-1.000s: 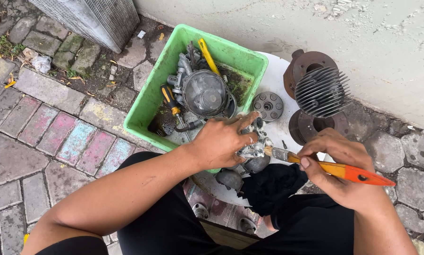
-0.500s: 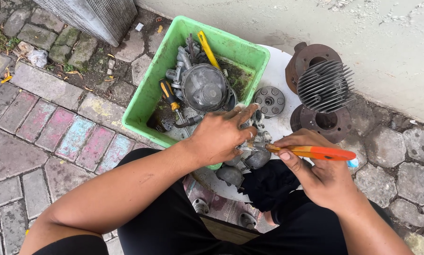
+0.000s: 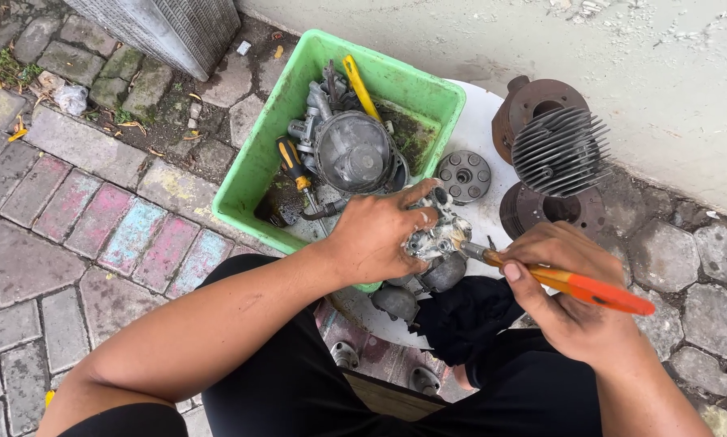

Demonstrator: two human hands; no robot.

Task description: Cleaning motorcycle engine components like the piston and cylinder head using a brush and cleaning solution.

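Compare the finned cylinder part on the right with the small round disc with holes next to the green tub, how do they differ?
The finned cylinder is larger and dark, ringed with thin cooling fins; the round disc is smaller, grey and flat, with a ring of holes. The finned cylinder rests on rusty brown parts by the wall, while the round disc lies on the white board beside the green tub. Both are round metal parts, untouched by either hand.

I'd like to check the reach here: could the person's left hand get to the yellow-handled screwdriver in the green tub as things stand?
Probably not at once: the left hand grips a small metal part, though the screwdriver lies uncovered nearby in the tub.
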